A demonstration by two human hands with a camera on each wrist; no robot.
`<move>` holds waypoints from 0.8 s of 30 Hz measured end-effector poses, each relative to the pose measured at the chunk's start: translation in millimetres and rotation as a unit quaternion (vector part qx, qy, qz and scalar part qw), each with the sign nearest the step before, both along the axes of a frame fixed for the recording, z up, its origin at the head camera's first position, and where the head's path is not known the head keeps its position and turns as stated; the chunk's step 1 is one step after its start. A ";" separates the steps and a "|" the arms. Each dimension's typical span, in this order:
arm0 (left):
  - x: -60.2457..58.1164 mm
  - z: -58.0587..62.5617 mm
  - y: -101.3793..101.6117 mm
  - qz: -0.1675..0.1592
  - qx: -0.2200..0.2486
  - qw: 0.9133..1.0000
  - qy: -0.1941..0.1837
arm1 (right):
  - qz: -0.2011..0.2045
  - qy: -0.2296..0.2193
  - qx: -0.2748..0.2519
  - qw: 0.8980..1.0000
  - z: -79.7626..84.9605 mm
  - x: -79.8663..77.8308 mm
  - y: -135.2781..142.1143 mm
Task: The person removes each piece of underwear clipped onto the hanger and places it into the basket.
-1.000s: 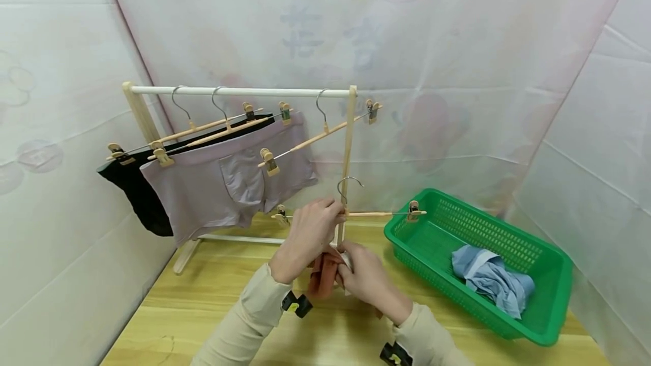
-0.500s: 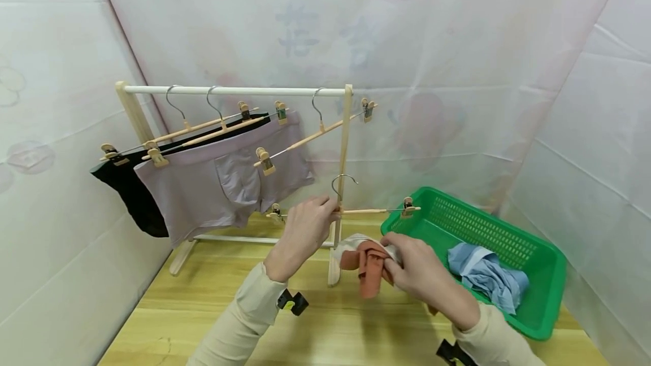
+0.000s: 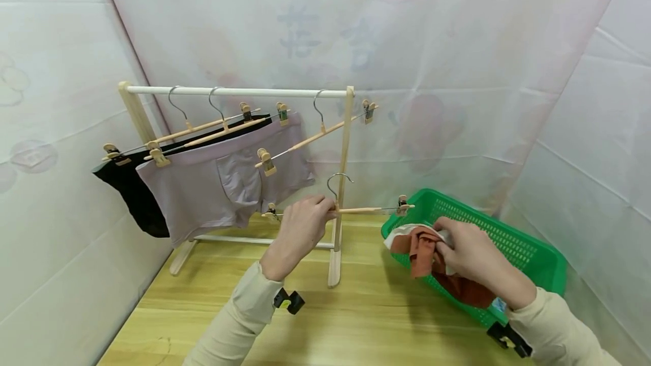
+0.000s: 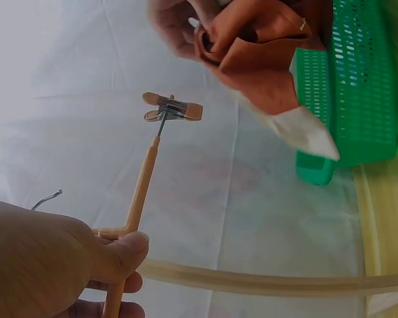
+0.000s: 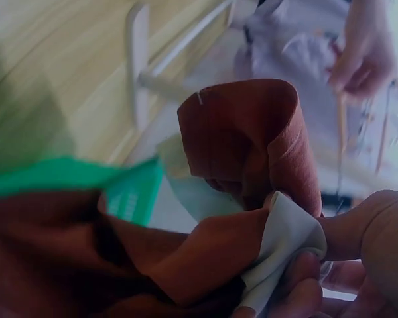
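Note:
My left hand (image 3: 305, 227) grips the middle of a light wooden clip hanger (image 3: 361, 210), just in front of the rack's right post. Its metal hook (image 3: 333, 182) points up, and the clip (image 4: 172, 109) at its far end carries nothing. My right hand (image 3: 475, 256) pinches a bunched rust-orange garment (image 3: 422, 250) by a white part (image 5: 285, 238) between thumb and fingers. That garment hangs over the left side of the green basket (image 3: 556, 275), overlapping its rim in the head view. Most of the blue cloth in the basket is hidden behind my right arm.
A small wooden rack with a white top bar (image 3: 285, 92) stands at the left. Lavender boxer briefs (image 3: 203, 196) and a black garment (image 3: 147, 208) hang there from clip hangers. Another hanger (image 3: 315, 139) without clothing juts past the right post. Light curtains (image 3: 437, 44) enclose the table (image 3: 356, 326).
My right hand has carried the rust-orange garment away from the hanger, rightward to the basket. My left hand stays nearly in place with the hanger.

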State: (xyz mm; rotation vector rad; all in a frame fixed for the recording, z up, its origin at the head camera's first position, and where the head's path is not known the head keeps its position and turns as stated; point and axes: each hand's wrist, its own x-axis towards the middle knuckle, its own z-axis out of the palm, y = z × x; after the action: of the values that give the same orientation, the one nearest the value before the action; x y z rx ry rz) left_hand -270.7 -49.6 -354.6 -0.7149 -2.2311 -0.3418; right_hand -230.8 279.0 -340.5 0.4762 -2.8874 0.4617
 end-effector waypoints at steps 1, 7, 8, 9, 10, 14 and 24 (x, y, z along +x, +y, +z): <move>-0.1 0.0 -1.0 0.002 0.001 1.000 -0.001 | -0.005 -0.007 0.004 1.000 -0.4 -3.6 5.7; -0.6 -2.0 -4.4 0.002 0.004 1.000 -0.003 | -0.033 -0.063 0.000 0.997 -2.1 -26.7 35.9; -0.6 -2.5 -4.5 0.001 0.005 1.000 -0.003 | -0.038 -0.071 -0.003 0.997 -2.1 -30.5 40.3; -0.5 -2.8 -4.5 0.001 0.005 1.000 -0.003 | -0.041 -0.078 -0.006 0.996 -2.1 -34.2 44.8; -0.5 -3.0 -4.4 0.003 0.005 1.000 -0.002 | -0.044 -0.085 -0.008 0.995 -2.3 -38.2 49.1; 0.2 -3.1 -4.0 0.003 0.006 1.000 -0.004 | -0.049 -0.114 -0.014 0.992 -4.5 -56.9 62.5; 0.5 -4.8 -6.6 0.010 0.001 1.000 0.005 | -0.023 -0.178 -0.031 0.983 -31.0 -98.1 63.4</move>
State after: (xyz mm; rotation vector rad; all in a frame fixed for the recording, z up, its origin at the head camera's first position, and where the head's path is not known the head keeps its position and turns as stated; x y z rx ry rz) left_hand -270.2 -56.2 -359.4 -0.6918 -2.2262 -0.3311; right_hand -329.0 342.4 -371.5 0.3453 -3.2032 0.6902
